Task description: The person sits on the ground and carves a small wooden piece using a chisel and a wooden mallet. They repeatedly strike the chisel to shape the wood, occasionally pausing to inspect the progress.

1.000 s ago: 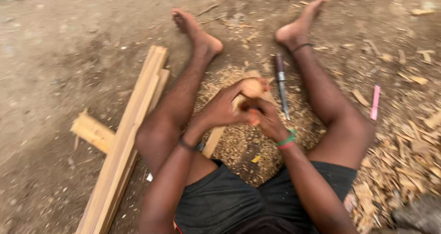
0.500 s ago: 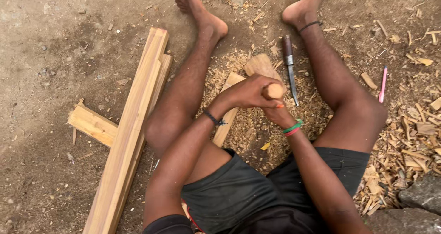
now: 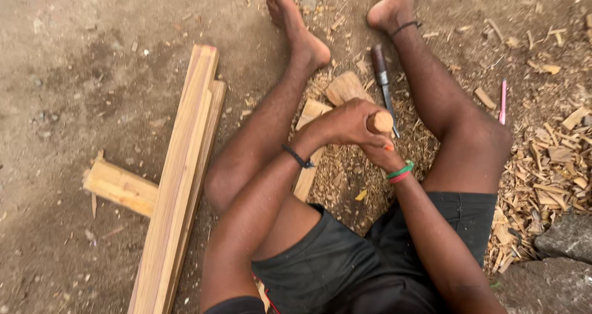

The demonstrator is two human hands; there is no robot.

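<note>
I sit on the ground with my legs spread. My left hand (image 3: 345,124) is wrapped over a round, pale wooden piece (image 3: 380,122), whose cut end points right. My right hand (image 3: 383,155), with green and red bands at the wrist, is curled just beneath it against the lower part of the piece. My left hand hides most of it, and a small orange bit (image 3: 388,147) shows at its fingers. Both hands hover above a flat plank (image 3: 306,169) and a bed of wood shavings (image 3: 345,172) between my thighs.
A dark-handled blade (image 3: 383,83) and a wood block (image 3: 345,87) lie beyond my hands. Two long planks (image 3: 179,178) cross a short piece (image 3: 120,187) on the left. To the right are a pink pen (image 3: 502,101), heaped wood chips (image 3: 555,166) and a grey stone (image 3: 567,237).
The view has tipped down, so more of my lap shows. My hands have stayed together on the wooden piece, whose cut end has turned from facing up to pointing right.
</note>
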